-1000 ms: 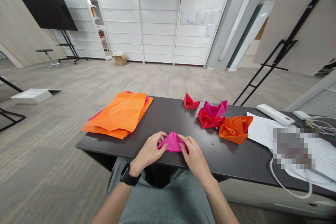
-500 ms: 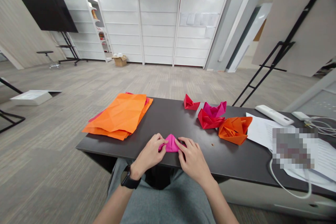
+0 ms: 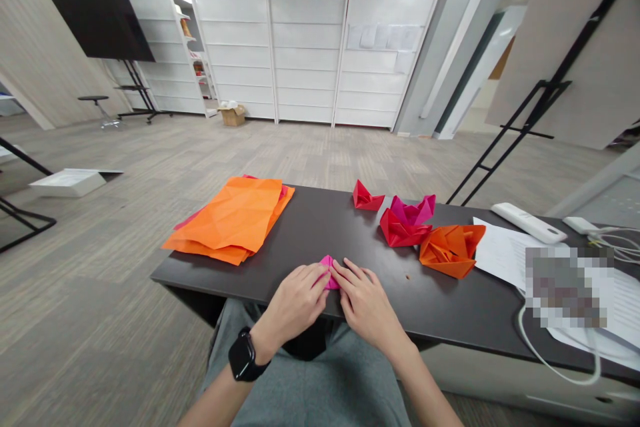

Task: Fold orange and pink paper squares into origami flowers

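Observation:
A small piece of folded pink paper (image 3: 332, 284) lies near the front edge of the dark table, its pointed top facing away from me. My left hand (image 3: 299, 299) covers its left side, fingers pressing it against the tabletop. On the other side, my right hand (image 3: 367, 303) has its fingertips on the paper's right half, close to the left fingers. Most of the sheet is hidden under both hands. Beyond them to the right stand folded paper boats: a small red one (image 3: 367, 197), a magenta one (image 3: 414, 211), a red one (image 3: 401, 229) and an orange one (image 3: 450, 252).
A stack of orange paper sheets (image 3: 235, 220) lies at the left of the table (image 3: 325, 213), with pinkish sheets beneath. Printed papers (image 3: 500, 250), a white power strip (image 3: 529, 222), cables (image 3: 620, 240) and a blurred-out item occupy the right end.
My left hand has slid right and over the pink paper, covering more of it, and its fingers now nearly meet the right ones. The view has shifted slightly.

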{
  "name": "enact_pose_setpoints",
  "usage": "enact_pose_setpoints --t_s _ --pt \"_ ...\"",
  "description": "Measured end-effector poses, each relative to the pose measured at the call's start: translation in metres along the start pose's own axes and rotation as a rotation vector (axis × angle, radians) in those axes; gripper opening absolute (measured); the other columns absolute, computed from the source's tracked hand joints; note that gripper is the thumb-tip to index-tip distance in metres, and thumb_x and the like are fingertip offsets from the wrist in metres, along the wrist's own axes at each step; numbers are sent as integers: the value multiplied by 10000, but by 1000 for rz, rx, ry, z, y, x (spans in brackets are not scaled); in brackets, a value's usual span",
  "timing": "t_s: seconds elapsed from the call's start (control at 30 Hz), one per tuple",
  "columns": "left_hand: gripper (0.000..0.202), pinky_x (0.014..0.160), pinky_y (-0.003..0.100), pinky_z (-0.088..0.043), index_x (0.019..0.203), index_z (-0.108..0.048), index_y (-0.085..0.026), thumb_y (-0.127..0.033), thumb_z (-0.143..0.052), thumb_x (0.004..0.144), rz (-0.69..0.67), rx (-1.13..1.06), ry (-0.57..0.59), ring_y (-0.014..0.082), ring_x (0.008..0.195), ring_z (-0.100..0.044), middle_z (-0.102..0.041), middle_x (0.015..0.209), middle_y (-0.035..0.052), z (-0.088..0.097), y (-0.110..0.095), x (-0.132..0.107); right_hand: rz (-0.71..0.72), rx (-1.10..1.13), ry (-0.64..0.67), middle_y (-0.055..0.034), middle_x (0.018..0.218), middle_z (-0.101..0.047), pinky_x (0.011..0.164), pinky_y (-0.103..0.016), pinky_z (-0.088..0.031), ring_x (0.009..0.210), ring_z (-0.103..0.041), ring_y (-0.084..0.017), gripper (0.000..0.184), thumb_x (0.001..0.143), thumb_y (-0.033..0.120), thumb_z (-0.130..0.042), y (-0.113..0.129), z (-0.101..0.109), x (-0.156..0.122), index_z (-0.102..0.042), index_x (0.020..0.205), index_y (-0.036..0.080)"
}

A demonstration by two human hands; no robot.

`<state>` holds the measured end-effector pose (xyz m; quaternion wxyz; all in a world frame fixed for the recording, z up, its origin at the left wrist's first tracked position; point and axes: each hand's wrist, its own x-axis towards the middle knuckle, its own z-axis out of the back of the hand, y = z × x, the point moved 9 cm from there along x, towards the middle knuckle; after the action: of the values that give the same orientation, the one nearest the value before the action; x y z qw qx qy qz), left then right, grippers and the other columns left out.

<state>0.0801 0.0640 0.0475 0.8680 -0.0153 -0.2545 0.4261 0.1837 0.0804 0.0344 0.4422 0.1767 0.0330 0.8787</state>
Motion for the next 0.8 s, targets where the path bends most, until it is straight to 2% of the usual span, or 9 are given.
enact_pose_setpoints --t_s 0.1,0.17,0.27,0.33,0.43,0.53,0.67,0.8 --pt "442 1126 446 -401 1362 -506 -139 -241 -545 934 -10 1 70 266 1322 -515 -547 1430 142 -5 -12 -11 7 -5 10 -46 1457 -532 1080 -493 -387 1378 -426 -266 568 922 117 -413 -1 0 0 -437 1473 254" --pt "493 1156 443 -370 1399 -469 -132 -257 -552 929 -3 -3 101 255 1370 -469 -505 1471 144 -8 -14 -15 11 -24 6 -54 1455 -534 1101 -518 -371 1388 -415 -276 567 918 113 -418 2 1 0 -444 1469 241" --pt "514 1176 430 -348 1424 -446 -142 -242 -541 929 -6 -20 124 234 1397 -435 -489 1486 133 -9 -12 -17 34 -88 -23 -91 1474 -509 1167 -591 -258 1438 -334 -310 558 902 94 -427 17 2 -3 -468 1451 185" --pt "521 1183 417 -340 1428 -444 -140 -228 -539 923 -9 -39 118 225 1405 -423 -494 1483 130 -9 -11 -17 70 -116 -26 -118 1514 -450 1199 -569 -217 1459 -292 -305 571 893 87 -437 31 -2 -10 -443 1462 133" --pt "523 1187 413 -338 1421 -453 -131 -220 -544 913 4 -54 117 226 1410 -416 -497 1481 128 -9 -8 -18 103 -115 -3 -146 1556 -368 1190 -452 -314 1450 -322 -267 598 914 140 -457 39 -11 -25 -357 1500 74" --pt "530 1182 424 -344 1416 -457 -118 -228 -552 906 14 -47 141 242 1418 -402 -481 1492 139 -11 -8 -20 96 -136 19 -128 1565 -352 1165 -431 -362 1439 -347 -250 595 951 195 -450 26 -13 -42 -314 1523 101" --pt "564 1186 419 -333 1442 -426 -116 -250 -560 910 -6 -36 149 243 1431 -379 -457 1508 143 -10 -10 -20 45 -184 14 -111 1545 -388 1131 -466 -395 1413 -396 -248 568 980 204 -419 2 -3 -55 -300 1531 138" --pt "515 1185 405 -329 1431 -443 -127 -262 -536 942 -26 4 136 224 1407 -419 -485 1491 128 -5 -5 -24 27 -187 11 -99 1524 -424 1132 -511 -376 1387 -436 -258 531 989 222 -416 -1 6 -55 -348 1511 155"
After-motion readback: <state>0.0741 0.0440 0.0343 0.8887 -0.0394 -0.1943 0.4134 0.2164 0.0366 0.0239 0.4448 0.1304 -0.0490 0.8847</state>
